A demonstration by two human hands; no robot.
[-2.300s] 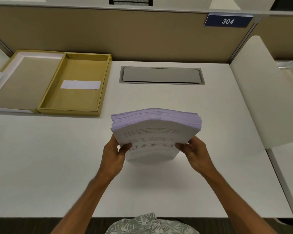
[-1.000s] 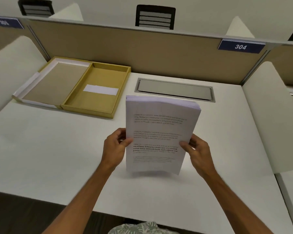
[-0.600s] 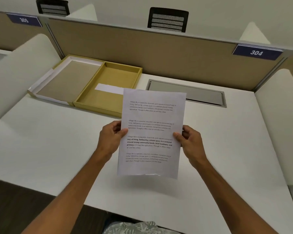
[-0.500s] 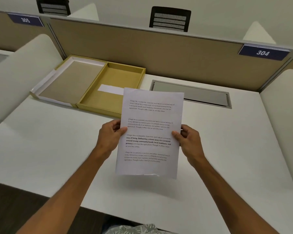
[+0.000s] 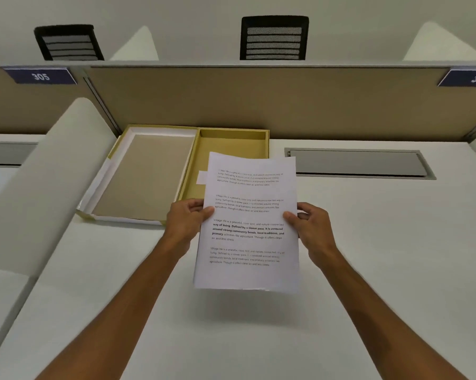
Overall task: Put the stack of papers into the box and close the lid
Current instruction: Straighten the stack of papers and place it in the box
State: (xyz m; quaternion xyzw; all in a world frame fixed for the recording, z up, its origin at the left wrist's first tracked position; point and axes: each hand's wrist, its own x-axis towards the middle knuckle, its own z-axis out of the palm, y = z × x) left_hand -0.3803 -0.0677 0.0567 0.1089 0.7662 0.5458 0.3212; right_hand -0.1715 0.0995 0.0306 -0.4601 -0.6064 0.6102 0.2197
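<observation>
Holding the papers (image 5: 249,223) upright above the worktop (image 5: 368,270), the person has one grip on each long edge. The left hand (image 5: 187,220) is closed on the left edge, thumb on the printed face and fingers behind; the right hand (image 5: 310,226) is clamped the same way on the right edge. The sheaf hangs clear of the worktop, its top overlapping the near right part of the box (image 5: 231,149) in this view. The box lies open against the partition, its yellow tray empty apart from a white slip, its lid (image 5: 146,174) folded flat to the left.

The stack's thickness is hidden face-on, but it probably has some weight. Loose sheets like these are floppy and slick against each other, so they could fan out or slide if tipped carelessly. Mid-edge holds on both sides look sound; laying it flat would likely call for fingers supporting it underneath and squared edges to clear the tray walls.
</observation>
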